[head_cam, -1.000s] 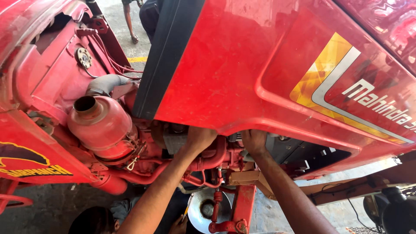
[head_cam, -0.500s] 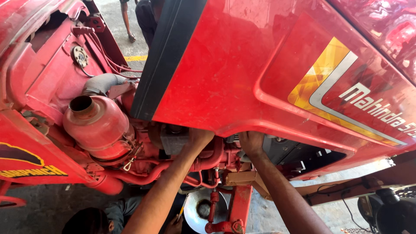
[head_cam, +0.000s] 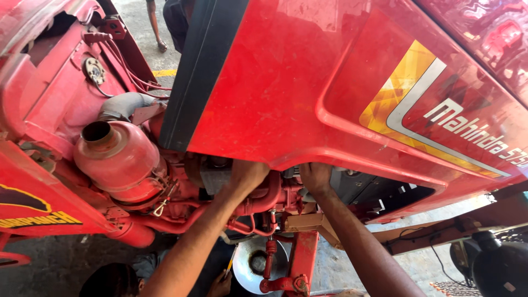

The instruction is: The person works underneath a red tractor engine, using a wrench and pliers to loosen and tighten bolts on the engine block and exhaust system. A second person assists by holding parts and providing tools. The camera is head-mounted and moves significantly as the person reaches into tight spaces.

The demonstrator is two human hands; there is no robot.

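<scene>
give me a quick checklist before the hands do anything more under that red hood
1. Left hand placed on the engine parts under the red hood panel: ok, though its fingertips are hidden.
2. Right hand placed under the hood edge: ok, fingers hidden.
3. What either hand grips: cannot tell.
4. Space below free of people: not ok, a second person crouches there, with a hand by the round metal pan.
5. Red air cleaner canister apart from both arms: ok.
6. Hood panel propped securely: cannot tell.
</scene>
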